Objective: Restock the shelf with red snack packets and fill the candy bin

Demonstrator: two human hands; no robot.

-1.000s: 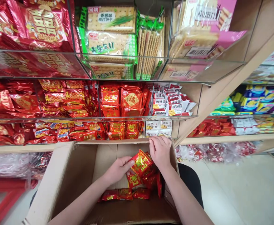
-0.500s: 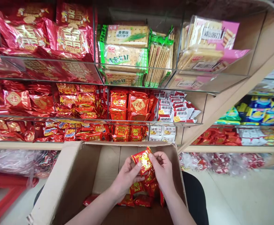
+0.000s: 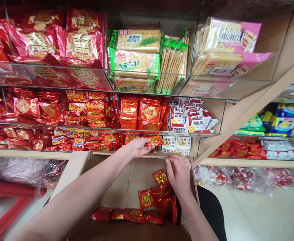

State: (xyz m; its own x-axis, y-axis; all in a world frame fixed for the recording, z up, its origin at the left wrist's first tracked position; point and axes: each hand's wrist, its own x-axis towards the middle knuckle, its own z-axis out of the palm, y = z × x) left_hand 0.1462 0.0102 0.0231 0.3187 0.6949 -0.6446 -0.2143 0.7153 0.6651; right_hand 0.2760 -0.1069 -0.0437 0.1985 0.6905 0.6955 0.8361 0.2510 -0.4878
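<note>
My left hand (image 3: 142, 147) is closed on a small red-and-gold snack packet (image 3: 155, 140), held past the box's far rim at the lowest shelf. The packet is in front of the shelf compartment with upright red packets. My right hand (image 3: 179, 172) is curled at the far right rim of the cardboard box (image 3: 78, 164), its fingers bent over the edge. Inside the box, several like red packets lie loose below my right hand, among them one with gold characters (image 3: 146, 198). A row of them (image 3: 119, 214) runs along the near part of the box floor.
White cracker packets (image 3: 176, 140) stand right of the left hand. Above are clear-fronted shelves with green-edged cracker packs (image 3: 134, 63) and red bags (image 3: 81, 45). A slanting wooden panel (image 3: 247, 100) rises at right. A red stool (image 3: 13, 201) stands at left on the floor.
My left hand has carried a red packet from inside the box forward to the lowest shelf. My right hand has let go of it and moved right, onto the box rim.
</note>
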